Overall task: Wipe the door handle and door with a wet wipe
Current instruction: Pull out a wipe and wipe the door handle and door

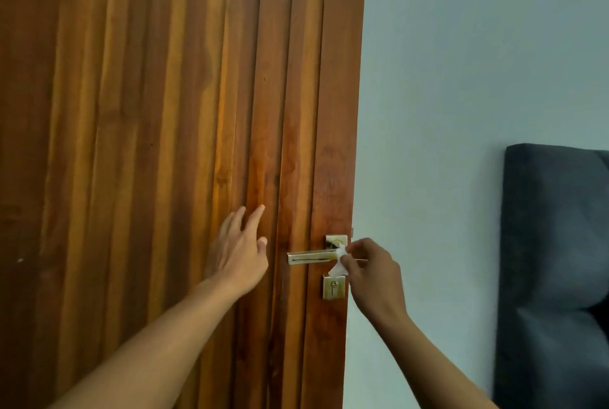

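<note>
Grip of right hand (pixel 375 273) pinches crumpled white wet wipe (pixel 339 259) against brass lever door handle (pixel 308 257); left grip (pixel 239 253), leftward, spread at ribbed brown wooden door (pixel 148 112).

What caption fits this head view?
Right hand pinches a white wet wipe against the brass lever handle while the open left hand spreads toward the wooden door.

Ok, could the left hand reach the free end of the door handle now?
Probably yes. The open left hand is just beside the free end of the handle, nothing between; the right hand and wipe are at its other end.
</note>
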